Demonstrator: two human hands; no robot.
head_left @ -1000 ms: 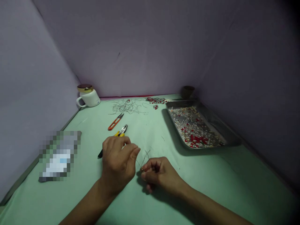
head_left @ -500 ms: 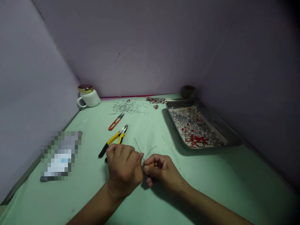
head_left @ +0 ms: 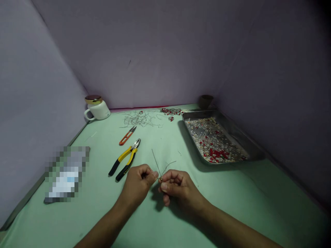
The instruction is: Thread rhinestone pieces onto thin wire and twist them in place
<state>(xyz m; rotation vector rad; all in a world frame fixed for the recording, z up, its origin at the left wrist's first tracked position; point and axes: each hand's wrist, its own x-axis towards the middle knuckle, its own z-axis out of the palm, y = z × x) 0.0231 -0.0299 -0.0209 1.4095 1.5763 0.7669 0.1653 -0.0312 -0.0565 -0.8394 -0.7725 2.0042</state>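
Note:
A small gold-brown bead with thin wire is pinched between the thumb and fingers of my right hand. One wire end points up and away, and another, kinked one slants to the right. My left hand is closed just beside the bead, its thumb and forefinger pinching a short stretch of the wire. Beyond that hand lie the yellow and black pliers, handles apart. Orange thread snips rest farther back.
On the right stands a metal tray of loose red, white and gold beads. Tangled wire and beaded wire pieces lie at the back. A white lidded mug, a dark pot and a blurred-out object surround the green cloth.
My left hand has turned over and lowered from a raised, twisted fist to a pinch beside the bead, uncovering the pliers' handles. My right hand keeps its hold on the bead.

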